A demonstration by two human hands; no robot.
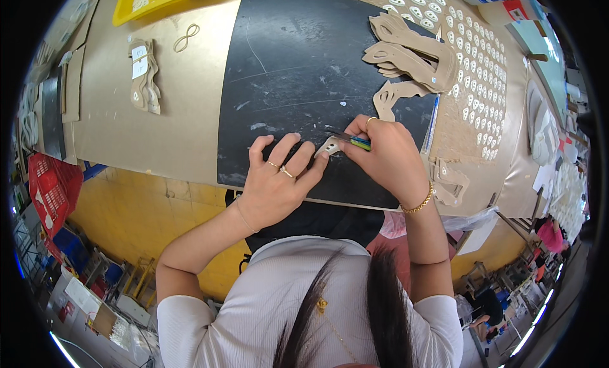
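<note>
A small white piece with dark holes (330, 146) lies at the near part of a black mat (285, 70). My left hand (279, 177) rests on the mat with its fingers spread, and a fingertip presses the edge of this piece. In my right hand (390, 153) is a slim tool with a green-and-blue handle (360, 142), pinched between the fingers. Its dark, narrow end reaches over the white piece; its exact kind is hard to make out.
Brown cut-out pieces (406, 51) are stacked on the mat's far right. Rows of small white pieces (479, 82) cover the board beyond. At left lie a tied brown bundle (144, 76), a rubber band (186, 38) and a yellow tray (158, 11).
</note>
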